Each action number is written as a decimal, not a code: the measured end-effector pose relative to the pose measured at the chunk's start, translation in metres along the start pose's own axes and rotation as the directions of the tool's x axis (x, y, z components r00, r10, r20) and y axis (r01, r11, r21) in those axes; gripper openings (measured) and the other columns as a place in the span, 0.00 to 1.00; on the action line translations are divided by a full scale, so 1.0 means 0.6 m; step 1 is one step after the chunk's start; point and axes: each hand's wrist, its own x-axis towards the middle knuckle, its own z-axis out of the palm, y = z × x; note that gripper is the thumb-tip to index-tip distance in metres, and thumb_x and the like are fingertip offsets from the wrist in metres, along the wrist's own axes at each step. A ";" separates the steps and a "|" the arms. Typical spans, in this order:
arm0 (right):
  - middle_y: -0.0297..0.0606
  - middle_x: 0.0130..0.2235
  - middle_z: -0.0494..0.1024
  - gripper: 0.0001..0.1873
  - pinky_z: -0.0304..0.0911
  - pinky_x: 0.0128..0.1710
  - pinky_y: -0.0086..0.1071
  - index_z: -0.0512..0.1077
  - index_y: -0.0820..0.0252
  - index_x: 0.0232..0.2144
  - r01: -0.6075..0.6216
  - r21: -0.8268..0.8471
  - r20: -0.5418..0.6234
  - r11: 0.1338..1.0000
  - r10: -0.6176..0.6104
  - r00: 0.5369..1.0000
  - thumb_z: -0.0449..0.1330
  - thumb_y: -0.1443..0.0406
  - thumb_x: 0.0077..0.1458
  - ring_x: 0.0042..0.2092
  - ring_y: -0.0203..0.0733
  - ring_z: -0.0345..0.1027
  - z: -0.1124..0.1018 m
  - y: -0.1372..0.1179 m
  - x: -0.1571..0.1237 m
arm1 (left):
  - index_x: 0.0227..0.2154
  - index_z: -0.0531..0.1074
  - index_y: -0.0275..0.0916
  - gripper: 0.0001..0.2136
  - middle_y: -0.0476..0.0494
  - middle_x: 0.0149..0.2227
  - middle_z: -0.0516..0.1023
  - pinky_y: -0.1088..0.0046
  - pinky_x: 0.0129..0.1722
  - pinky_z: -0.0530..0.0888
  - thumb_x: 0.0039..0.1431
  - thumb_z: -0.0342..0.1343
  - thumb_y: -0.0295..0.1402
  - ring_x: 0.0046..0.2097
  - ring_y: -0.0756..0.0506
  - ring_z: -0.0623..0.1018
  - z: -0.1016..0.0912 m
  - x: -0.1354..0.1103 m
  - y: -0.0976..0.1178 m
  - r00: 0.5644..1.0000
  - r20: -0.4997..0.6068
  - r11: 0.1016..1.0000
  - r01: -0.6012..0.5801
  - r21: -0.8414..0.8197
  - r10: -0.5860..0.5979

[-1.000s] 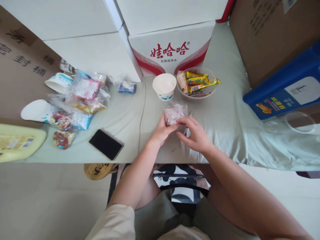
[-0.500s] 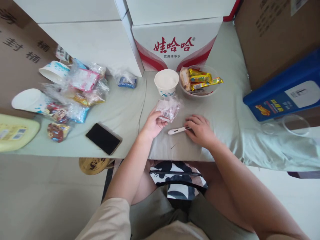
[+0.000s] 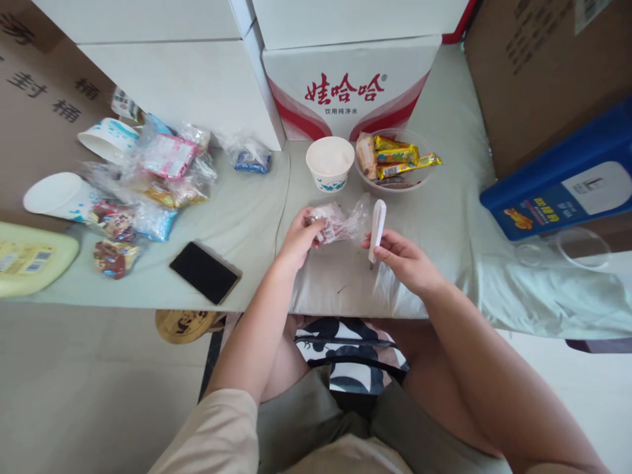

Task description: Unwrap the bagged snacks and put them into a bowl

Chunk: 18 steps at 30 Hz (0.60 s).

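Note:
Between the thumb and fingers of my left hand (image 3: 300, 238) is a clear plastic packet (image 3: 336, 222) with pinkish contents and a printed label. My right hand (image 3: 399, 255) pinches a white utility knife (image 3: 377, 230), held nearly upright just right of the packet, with a short dark tip pointing down. Behind the packet stands a white paper cup (image 3: 330, 166) with a blue-green pattern near its base. Beside the cup, a clear plastic bowl (image 3: 428, 178) holds several yellow-wrapped snacks (image 3: 397, 155).
A black phone (image 3: 205, 272) lies left of my left forearm. Farther left are piled snack packets (image 3: 168, 158) and tipped paper cups (image 3: 59, 196). A white carton (image 3: 345, 85) stands at the back. On the right are a blue container (image 3: 563, 171) and a clear lid (image 3: 582, 249).
My right hand has lifted the utility knife off the cloth and turned it upright. My left hand has lowered the packet slightly, and its clear end now stretches toward the knife.

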 end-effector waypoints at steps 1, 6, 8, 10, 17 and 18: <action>0.42 0.45 0.82 0.24 0.73 0.42 0.40 0.72 0.53 0.48 0.005 -0.004 0.008 1.000 -0.005 1.000 0.65 0.46 0.57 0.45 0.45 0.77 0.003 -0.001 0.001 | 0.35 0.70 0.40 0.15 0.56 0.22 0.73 0.79 0.16 0.56 0.46 0.68 0.32 0.19 0.54 0.71 0.002 -0.001 -0.002 1.000 0.019 0.999 -0.011 0.034 0.010; 0.42 0.45 0.82 0.24 0.75 0.44 0.41 0.72 0.55 0.43 0.036 0.013 0.006 0.999 -0.036 0.999 0.67 0.45 0.55 0.43 0.44 0.77 0.016 -0.001 0.004 | 0.37 0.71 0.40 0.14 0.54 0.25 0.74 0.79 0.18 0.60 0.48 0.67 0.34 0.21 0.54 0.71 0.005 -0.006 -0.008 0.996 0.080 0.986 -0.049 0.160 0.037; 0.41 0.43 0.82 0.23 0.74 0.45 0.41 0.72 0.55 0.42 0.056 -0.013 -0.039 0.998 -0.057 0.998 0.67 0.46 0.55 0.43 0.44 0.77 0.019 0.003 0.006 | 0.38 0.72 0.40 0.16 0.54 0.26 0.75 0.79 0.18 0.62 0.48 0.69 0.37 0.22 0.53 0.72 0.005 -0.009 -0.009 0.989 0.145 0.977 -0.056 0.206 0.026; 0.40 0.41 0.81 0.22 0.74 0.45 0.41 0.72 0.56 0.41 0.076 -0.044 -0.119 0.996 -0.081 0.990 0.67 0.46 0.55 0.43 0.44 0.77 0.019 0.009 0.008 | 0.40 0.74 0.40 0.19 0.52 0.28 0.76 0.78 0.22 0.66 0.46 0.71 0.39 0.25 0.52 0.74 0.006 -0.015 -0.009 0.970 0.244 0.967 -0.066 0.245 0.005; 0.38 0.39 0.80 0.23 0.74 0.42 0.39 0.70 0.55 0.41 0.073 -0.021 -0.310 0.997 -0.076 0.948 0.68 0.47 0.53 0.38 0.41 0.75 0.010 0.024 0.016 | 0.37 0.79 0.39 0.16 0.49 0.31 0.79 0.72 0.35 0.72 0.44 0.71 0.36 0.33 0.47 0.77 0.005 -0.025 0.000 0.828 0.553 0.929 -0.133 0.346 -0.088; 0.38 0.39 0.80 0.23 0.74 0.43 0.40 0.70 0.55 0.41 0.083 -0.029 -0.339 0.996 -0.087 0.937 0.68 0.47 0.53 0.38 0.41 0.75 0.007 0.026 0.018 | 0.37 0.79 0.39 0.15 0.49 0.31 0.79 0.71 0.36 0.72 0.44 0.71 0.35 0.33 0.47 0.77 0.004 -0.024 0.001 0.809 0.579 0.923 -0.138 0.360 -0.105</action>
